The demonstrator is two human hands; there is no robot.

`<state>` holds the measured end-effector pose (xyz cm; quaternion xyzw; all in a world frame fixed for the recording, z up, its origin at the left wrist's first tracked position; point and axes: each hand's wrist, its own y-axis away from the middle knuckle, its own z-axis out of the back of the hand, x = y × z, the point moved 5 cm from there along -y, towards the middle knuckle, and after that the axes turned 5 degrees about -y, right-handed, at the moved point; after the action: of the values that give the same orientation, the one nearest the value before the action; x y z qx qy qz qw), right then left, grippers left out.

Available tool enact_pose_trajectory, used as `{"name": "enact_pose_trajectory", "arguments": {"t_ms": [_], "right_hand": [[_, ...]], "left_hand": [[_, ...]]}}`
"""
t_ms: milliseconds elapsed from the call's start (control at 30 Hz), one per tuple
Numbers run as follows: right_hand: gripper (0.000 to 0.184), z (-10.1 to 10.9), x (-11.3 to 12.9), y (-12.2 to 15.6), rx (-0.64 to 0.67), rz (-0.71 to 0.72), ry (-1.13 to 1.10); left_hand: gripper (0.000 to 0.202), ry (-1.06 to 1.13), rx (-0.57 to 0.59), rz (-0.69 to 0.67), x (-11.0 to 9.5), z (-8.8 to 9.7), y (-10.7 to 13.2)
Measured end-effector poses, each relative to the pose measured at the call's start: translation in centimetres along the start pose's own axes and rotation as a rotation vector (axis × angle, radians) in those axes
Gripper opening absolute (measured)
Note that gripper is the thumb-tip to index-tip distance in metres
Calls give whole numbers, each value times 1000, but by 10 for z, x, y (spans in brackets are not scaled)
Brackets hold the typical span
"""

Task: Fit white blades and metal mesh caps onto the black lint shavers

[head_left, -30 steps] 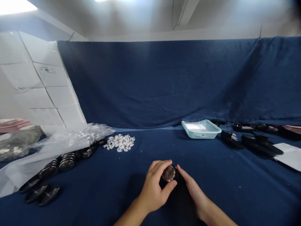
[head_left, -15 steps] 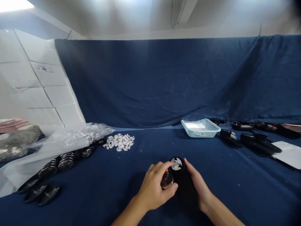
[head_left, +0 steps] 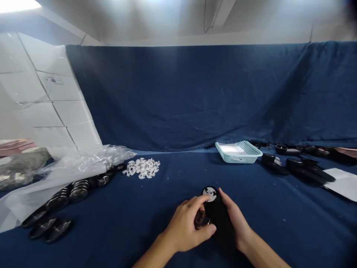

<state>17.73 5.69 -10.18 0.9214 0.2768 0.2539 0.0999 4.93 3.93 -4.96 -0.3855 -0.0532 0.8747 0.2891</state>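
Note:
My right hand [head_left: 237,219] is closed along the right side of a long black part [head_left: 221,219], whose rounded far end holds a white insert [head_left: 209,193] in a round recess. My left hand [head_left: 188,225] curls around a small round dark piece with a shiny rim [head_left: 201,219], just left of the black part. The left index fingertip touches the white insert, and the thumb lies by the lower edge of the round piece. Much of the black part's near end is dark and hard to make out.
White plastic pieces [head_left: 142,168] lie heaped at centre left. Round black parts [head_left: 79,191] line the left beside clear plastic wrap [head_left: 92,160]. A light blue basket [head_left: 241,158] stands at the back right, with black parts [head_left: 306,171] and a white sheet [head_left: 343,182] farther right.
My left hand has shifted slightly right, its index fingertip now lower on the white insert. The round piece has tilted in the fingers. My right hand stays almost still.

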Motion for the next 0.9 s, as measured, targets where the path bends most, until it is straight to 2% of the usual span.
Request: {"name": "enact_pose_trajectory", "arguments": {"t_ms": [300,500,767,900], "right_hand": [[43,-4,-3,0,32,-22,-5],[42,0,-4,0,-4,-42,4],[37,-3,-3,-2,51,-36,-18],[40,-1,-4,-2,28,-54,-12]], "left_hand": [[74,-69,2,-10,4,-2,-3],[69,-206,-30,32,7,2,-4],[66,31,32,68,15,-3,-4],[78,22,46,90,13,-4,-3]]}}
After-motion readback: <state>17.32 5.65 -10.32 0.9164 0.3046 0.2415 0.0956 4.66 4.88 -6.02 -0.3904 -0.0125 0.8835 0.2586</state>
